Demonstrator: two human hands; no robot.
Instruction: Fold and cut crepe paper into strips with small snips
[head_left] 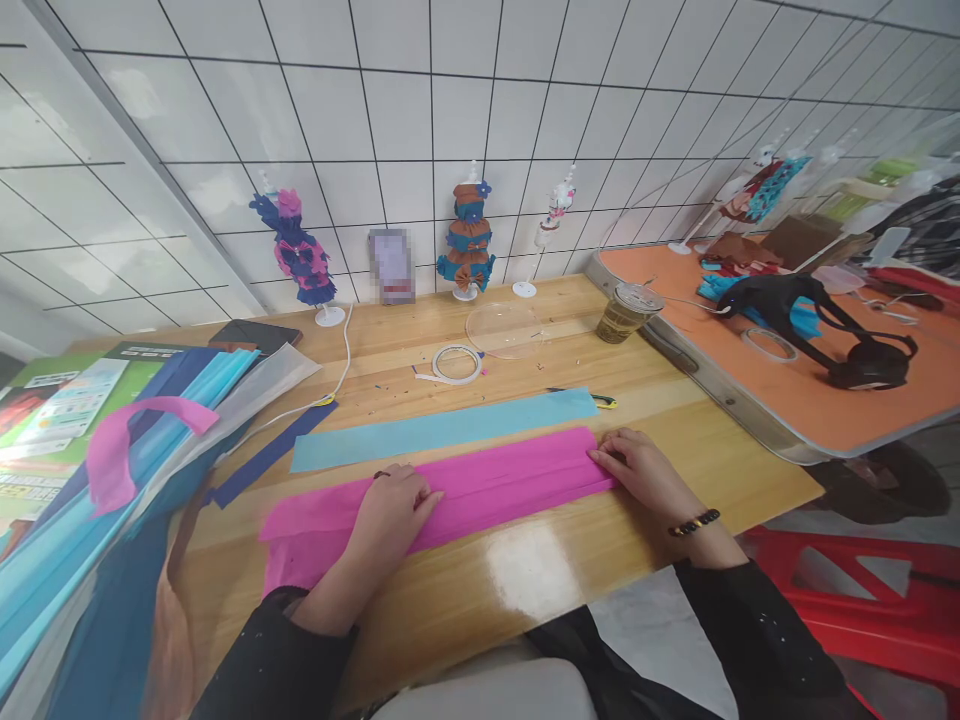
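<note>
A long strip of folded pink crepe paper (502, 485) lies across the wooden table in front of me, with loose layers at its left end. My left hand (394, 510) bends its fingers over the strip left of its middle and holds it against the table, thumb pointing right; the fingertips are partly hidden. At the strip's right end, my right hand (637, 465) pinches the pink edge between thumb and fingers. A flat light blue paper strip (450, 425) lies just beyond the pink one, with a tool with a yellow-and-black handle (604, 402) partly under its right end.
A roll of white tape (457, 365), a clear round disc (504, 330) and a lidded cup (627, 310) stand or lie farther back. Small dressed figures (466, 240) line the tiled wall. Coloured paper sheets (97, 560) pile up at left. An orange table (810, 400) adjoins at right.
</note>
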